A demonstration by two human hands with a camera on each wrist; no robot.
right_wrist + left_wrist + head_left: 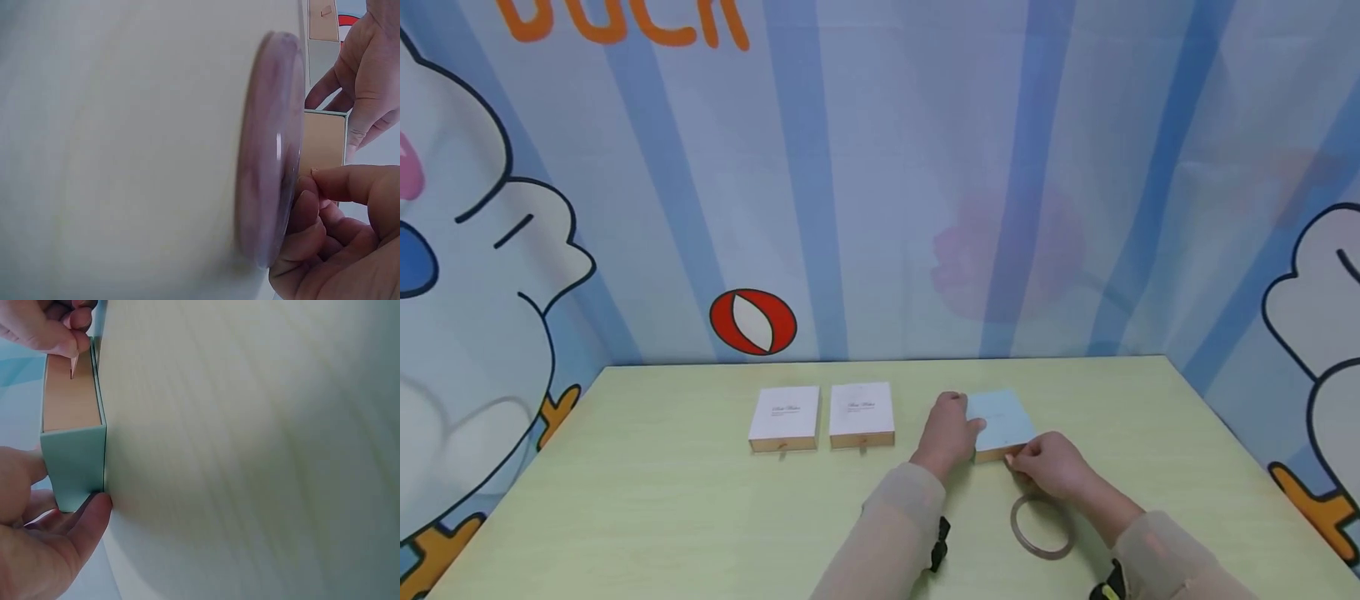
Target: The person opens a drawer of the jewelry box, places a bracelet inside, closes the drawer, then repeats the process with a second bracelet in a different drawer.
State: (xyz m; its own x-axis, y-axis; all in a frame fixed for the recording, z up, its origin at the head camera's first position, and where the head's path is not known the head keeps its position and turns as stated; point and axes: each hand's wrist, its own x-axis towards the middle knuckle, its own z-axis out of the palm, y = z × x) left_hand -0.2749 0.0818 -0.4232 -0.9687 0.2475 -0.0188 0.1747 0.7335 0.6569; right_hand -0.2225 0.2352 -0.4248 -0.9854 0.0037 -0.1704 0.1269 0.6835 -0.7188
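A light blue drawer box (pixel 1002 417) lies flat on the table, its tan drawer front (pixel 70 405) facing the person. My left hand (pixel 947 429) grips the box by its left side, with the thumb along the top edge. At the front, my right hand (pixel 1054 467) pinches the small pull tab (pixel 74 366) between thumb and forefinger. The drawer front sits level with the box's rim. Just below the right hand lies a translucent purplish-grey bangle (pixel 265 156), close to its curled fingers in the right wrist view.
Two white drawer boxes (pixel 785 411) with tan fronts and small tabs stand side by side to the left of the blue one. The pale green table (pixel 700 517) ends at a blue-striped cloth backdrop (pixel 880 208) with cartoon prints.
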